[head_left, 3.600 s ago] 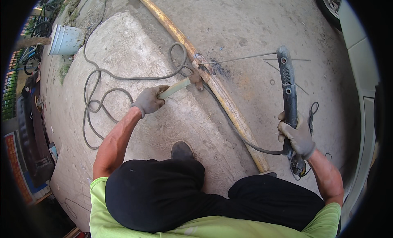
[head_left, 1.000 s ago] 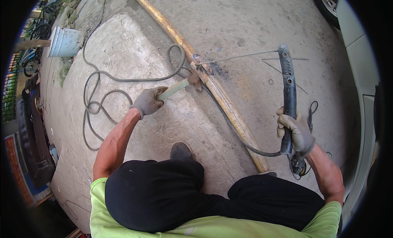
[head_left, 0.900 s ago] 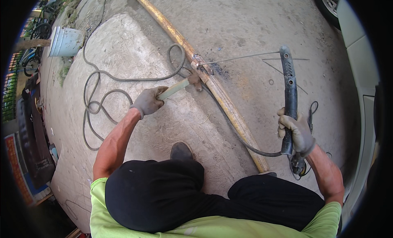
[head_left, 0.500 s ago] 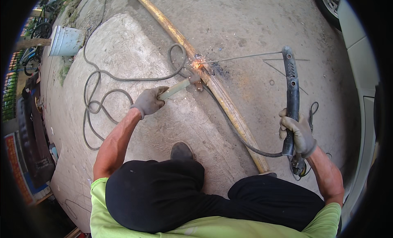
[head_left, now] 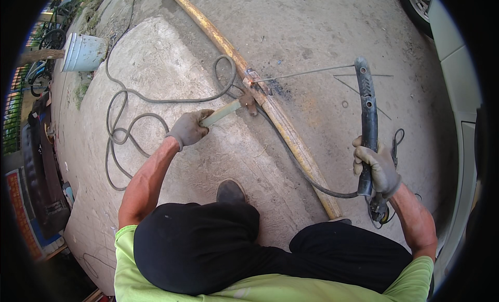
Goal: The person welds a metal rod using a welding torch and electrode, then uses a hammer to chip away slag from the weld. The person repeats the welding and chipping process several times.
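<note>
My gloved left hand (head_left: 189, 129) is closed round the pale handle of a hammer (head_left: 223, 114), whose rusty head lies up against a long yellow, rust-worn pipe (head_left: 288, 129). In my gloved right hand (head_left: 378, 167) is a black welding electrode holder (head_left: 367, 107), held upright. A thin welding rod (head_left: 312, 71) runs leftward from its top, its tip at a dark, scorched joint (head_left: 253, 77) on the pipe. Whether the tip touches the metal I cannot tell. No sparks show there.
A dark cable (head_left: 156, 101) lies in loops on the concrete at left, passing under the pipe. Two loose rods (head_left: 361, 75) lie beyond the holder. A white bucket (head_left: 84, 52) stands far left. A pale vehicle (head_left: 451, 57) borders the right side. My shoe (head_left: 231, 192) is near the pipe.
The bright sparks and glow at the pipe joint have gone out. My right hand and the electrode holder have shifted slightly left. The left hand and hammer stay nearly still.
</note>
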The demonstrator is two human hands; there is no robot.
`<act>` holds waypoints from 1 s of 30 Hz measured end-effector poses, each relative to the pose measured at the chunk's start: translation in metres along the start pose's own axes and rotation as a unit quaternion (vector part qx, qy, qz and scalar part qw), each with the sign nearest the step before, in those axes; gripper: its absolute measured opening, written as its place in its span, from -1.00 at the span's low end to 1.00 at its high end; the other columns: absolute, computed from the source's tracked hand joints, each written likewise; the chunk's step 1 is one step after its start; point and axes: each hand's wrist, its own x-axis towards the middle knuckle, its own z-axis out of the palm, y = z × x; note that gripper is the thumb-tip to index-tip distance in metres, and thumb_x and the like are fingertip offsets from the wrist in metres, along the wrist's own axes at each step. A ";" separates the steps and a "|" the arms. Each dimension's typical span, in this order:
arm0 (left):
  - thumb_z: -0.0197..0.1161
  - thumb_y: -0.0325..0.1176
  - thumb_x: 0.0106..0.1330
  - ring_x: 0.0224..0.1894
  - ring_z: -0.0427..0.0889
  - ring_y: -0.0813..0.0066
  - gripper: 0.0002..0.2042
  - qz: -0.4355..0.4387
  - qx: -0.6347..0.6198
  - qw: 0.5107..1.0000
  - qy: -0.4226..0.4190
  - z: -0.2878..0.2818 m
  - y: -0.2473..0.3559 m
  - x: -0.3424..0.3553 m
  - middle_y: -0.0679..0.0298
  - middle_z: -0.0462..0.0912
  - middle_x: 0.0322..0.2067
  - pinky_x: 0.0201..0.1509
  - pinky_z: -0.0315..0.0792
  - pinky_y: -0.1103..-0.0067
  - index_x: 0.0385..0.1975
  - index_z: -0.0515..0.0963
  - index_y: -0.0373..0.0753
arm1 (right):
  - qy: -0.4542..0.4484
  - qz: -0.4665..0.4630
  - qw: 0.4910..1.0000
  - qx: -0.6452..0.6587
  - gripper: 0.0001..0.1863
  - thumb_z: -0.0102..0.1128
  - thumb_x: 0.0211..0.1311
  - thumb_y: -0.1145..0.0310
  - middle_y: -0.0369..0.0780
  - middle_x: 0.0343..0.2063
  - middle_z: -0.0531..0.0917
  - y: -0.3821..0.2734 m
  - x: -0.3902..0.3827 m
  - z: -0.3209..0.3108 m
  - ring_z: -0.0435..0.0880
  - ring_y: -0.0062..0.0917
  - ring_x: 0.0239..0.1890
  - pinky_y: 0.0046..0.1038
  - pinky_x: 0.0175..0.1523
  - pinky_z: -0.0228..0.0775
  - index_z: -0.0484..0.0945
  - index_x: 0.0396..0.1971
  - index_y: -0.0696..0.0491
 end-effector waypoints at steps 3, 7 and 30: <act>0.37 -0.59 0.18 -0.31 0.70 0.55 -0.29 -0.001 -0.006 1.000 0.002 0.000 -0.001 0.000 0.26 0.77 -0.29 -0.13 0.62 0.53 0.45 0.56 -0.17 | 0.000 -0.001 1.000 -0.001 -0.68 0.29 0.41 0.42 -0.29 -0.43 0.57 0.004 0.001 -0.002 0.61 -0.61 -0.55 -0.51 -0.39 0.54 0.48 0.06 0.22; 0.37 -0.58 0.18 -0.31 0.70 0.54 -0.29 0.000 0.002 1.000 0.001 -0.001 0.001 -0.001 0.24 0.77 -0.30 -0.13 0.62 0.52 0.45 0.56 -0.18 | -0.008 -0.025 0.998 -0.050 -0.67 0.33 0.41 0.39 -0.27 -0.36 0.61 0.005 -0.002 -0.004 0.66 -0.61 -0.48 -0.53 -0.34 0.54 0.50 0.04 0.22; 0.34 -0.59 0.18 -0.34 0.66 0.56 -0.29 -0.001 -0.010 1.000 0.003 0.001 -0.002 0.000 0.26 0.74 -0.33 -0.19 0.60 0.53 0.45 0.57 -0.17 | -0.015 -0.095 0.977 -0.190 -0.66 0.36 0.32 0.45 -0.25 -0.31 0.65 -0.007 -0.012 0.009 0.70 -0.64 -0.42 -0.51 -0.30 0.60 0.54 0.03 0.23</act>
